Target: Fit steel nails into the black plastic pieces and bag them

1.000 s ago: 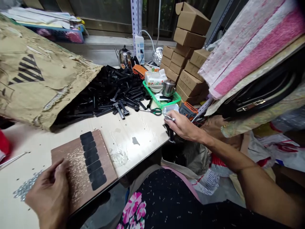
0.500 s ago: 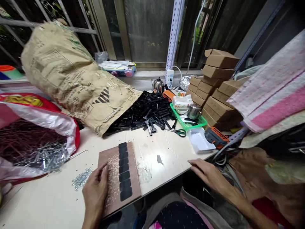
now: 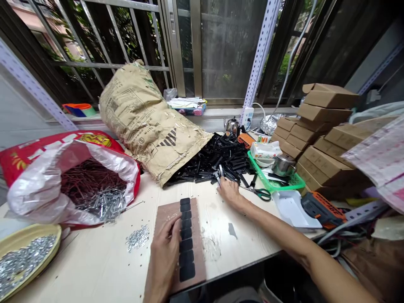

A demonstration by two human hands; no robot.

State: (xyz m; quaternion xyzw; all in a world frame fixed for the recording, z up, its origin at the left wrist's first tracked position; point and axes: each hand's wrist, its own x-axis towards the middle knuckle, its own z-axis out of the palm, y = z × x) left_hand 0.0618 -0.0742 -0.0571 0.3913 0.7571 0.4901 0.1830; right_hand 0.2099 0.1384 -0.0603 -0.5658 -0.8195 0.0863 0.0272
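Observation:
My left hand (image 3: pixel 166 248) rests on a brown board (image 3: pixel 198 252), its fingers curled together beside a row of black rounded-square pieces (image 3: pixel 186 232). Anything between those fingertips is hidden. Stretched forward over the table, my right hand (image 3: pixel 229 190) has its fingers bent onto a black bar-shaped piece with a shiny face (image 3: pixel 217 177), at the front edge of a heap of black parts (image 3: pixel 229 153). The fingertips are partly hidden there. Left of the board lies a small pile of shiny metal nuts or washers (image 3: pixel 137 238).
A large paper sack (image 3: pixel 142 122) lies behind, open towards the heap. A red-and-white bag of metal rods (image 3: pixel 94 185) and a yellow dish of small metal parts (image 3: pixel 52 235) stand left. Scissors (image 3: pixel 261 193), a green basket (image 3: pixel 298 181), a white tray (image 3: pixel 293 208) and cardboard boxes (image 3: pixel 325 164) are right.
My right hand has moved from the table's front edge forward and left to the heap. My left hand has slid in closer to the black row. The view has turned left.

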